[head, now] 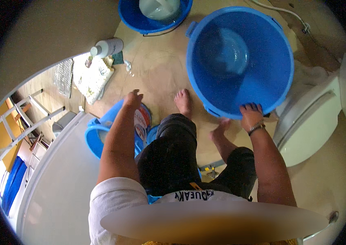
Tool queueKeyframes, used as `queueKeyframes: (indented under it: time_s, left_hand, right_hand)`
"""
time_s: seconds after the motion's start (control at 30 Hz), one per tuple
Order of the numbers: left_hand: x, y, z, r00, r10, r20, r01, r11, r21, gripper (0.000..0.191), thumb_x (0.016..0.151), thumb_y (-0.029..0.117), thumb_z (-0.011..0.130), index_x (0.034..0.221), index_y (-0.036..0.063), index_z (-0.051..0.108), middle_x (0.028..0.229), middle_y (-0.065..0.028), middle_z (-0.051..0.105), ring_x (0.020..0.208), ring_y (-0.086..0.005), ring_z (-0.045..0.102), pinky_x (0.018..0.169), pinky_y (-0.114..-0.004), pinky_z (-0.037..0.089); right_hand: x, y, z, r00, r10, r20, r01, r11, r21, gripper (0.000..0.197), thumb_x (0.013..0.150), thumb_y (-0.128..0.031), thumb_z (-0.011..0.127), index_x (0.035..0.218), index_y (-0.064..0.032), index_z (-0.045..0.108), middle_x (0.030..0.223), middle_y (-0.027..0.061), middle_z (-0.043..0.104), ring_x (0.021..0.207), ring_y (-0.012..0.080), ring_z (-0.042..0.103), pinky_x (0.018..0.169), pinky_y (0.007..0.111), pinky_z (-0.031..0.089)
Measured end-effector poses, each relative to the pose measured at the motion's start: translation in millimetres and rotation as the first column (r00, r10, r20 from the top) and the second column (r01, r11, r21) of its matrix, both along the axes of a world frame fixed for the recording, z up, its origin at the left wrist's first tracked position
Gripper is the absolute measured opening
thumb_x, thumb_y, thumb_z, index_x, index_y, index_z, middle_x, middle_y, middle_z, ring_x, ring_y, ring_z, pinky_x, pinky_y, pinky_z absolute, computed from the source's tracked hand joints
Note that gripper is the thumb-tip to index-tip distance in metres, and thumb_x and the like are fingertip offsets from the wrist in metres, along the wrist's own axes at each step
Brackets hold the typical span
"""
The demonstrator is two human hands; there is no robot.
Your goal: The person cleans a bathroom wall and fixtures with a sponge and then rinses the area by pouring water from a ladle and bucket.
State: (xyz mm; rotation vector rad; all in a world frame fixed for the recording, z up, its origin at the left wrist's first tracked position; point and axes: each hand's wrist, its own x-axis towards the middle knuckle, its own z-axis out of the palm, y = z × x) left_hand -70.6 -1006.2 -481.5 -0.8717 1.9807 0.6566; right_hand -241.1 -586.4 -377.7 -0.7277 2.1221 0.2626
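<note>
A large round blue plastic tub [261, 61] stands ahead of me to the right. My right hand [251, 116], with a bracelet at the wrist, grips its near rim with the fingers over the edge. Inside, the base shows a pale, shiny round patch; whether water lies there I cannot tell. My left hand [133, 99] is over a blue bucket with a printed label [142, 119], apparently holding nothing. Beside that bucket sits another blue bucket [91, 142], partly covered by my left forearm. My bare feet are on the tan floor between the tub and the buckets.
A blue bucket [125, 21] holding a pale plastic vessel [159, 10] stands at the top. Left of it are a white bottle [110, 47] and a patterned cloth [93, 79] by the doorway. A white toilet [310, 128] is right; a hose [283, 9] lies behind the tub. Beyond the doorway stands a ladder [19, 110].
</note>
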Motion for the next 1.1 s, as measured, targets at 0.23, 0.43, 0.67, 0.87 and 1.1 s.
queueKeyframes:
  time_s: [0.23, 0.43, 0.67, 0.87, 1.1]
  left_hand:
    - [-60, -61, -39, 0.995, 0.089, 0.049, -0.066, 0.931, -0.358, 0.046, 0.070, 0.024, 0.045, 0.112, 0.0056, 0.038, 0.111, -0.0202, 0.039, 0.102, -0.0300, 0.039, 0.086, -0.035, 0.033]
    - [-71, -81, -102, 0.996, 0.042, 0.075, -0.006, 0.904, -0.427, 0.046, 0.073, 0.020, 0.040, 0.114, 0.0022, 0.031, 0.118, -0.0224, 0.029, 0.108, -0.0308, 0.033, 0.089, -0.034, 0.029]
    - [-84, -112, -155, 0.984, 0.143, 0.104, -0.087, 0.904, -0.418, 0.045, 0.075, 0.021, 0.036, 0.115, 0.0016, 0.030, 0.121, -0.0214, 0.025, 0.116, -0.0310, 0.018, 0.093, -0.034, 0.022]
    - [-44, -191, -253, 0.999, 0.038, -0.017, -0.041, 0.926, -0.375, 0.047, 0.071, 0.017, 0.038, 0.115, 0.0062, 0.031, 0.122, -0.0233, 0.021, 0.113, -0.0315, 0.025, 0.093, -0.035, 0.023]
    - [-40, -210, -317, 0.977, -0.185, -0.105, 0.140, 0.931, -0.338, 0.041, 0.069, 0.029, 0.048, 0.105, 0.0113, 0.044, 0.109, -0.0138, 0.042, 0.104, -0.0302, 0.036, 0.089, -0.036, 0.026]
  right_hand:
    - [-45, 8, -7, 0.974, 0.035, -0.224, -0.076, 0.982, -0.174, 0.031, 0.060, -0.015, 0.049, 0.091, -0.0113, 0.054, 0.092, 0.0103, 0.053, 0.089, 0.0268, 0.047, 0.082, 0.045, 0.030]
    - [-72, -14, -6, 0.975, 0.026, -0.222, -0.071, 0.979, -0.193, 0.029, 0.060, -0.018, 0.051, 0.087, -0.0086, 0.055, 0.078, 0.0140, 0.055, 0.070, 0.0293, 0.053, 0.065, 0.038, 0.044]
    - [-76, -22, -5, 0.968, -0.001, -0.251, -0.075, 0.953, -0.295, 0.028, 0.052, -0.009, 0.055, 0.080, -0.0068, 0.056, 0.070, 0.0142, 0.053, 0.063, 0.0292, 0.052, 0.055, 0.037, 0.043]
    - [-73, -20, -4, 0.966, -0.006, -0.260, -0.078, 0.947, -0.312, 0.027, 0.052, -0.007, 0.054, 0.079, -0.0069, 0.056, 0.071, 0.0131, 0.054, 0.063, 0.0294, 0.051, 0.055, 0.037, 0.042]
    - [-75, -20, -5, 0.950, -0.027, -0.310, -0.080, 0.941, -0.328, 0.026, 0.049, -0.008, 0.055, 0.074, -0.0072, 0.056, 0.069, 0.0128, 0.053, 0.063, 0.0298, 0.051, 0.056, 0.038, 0.041]
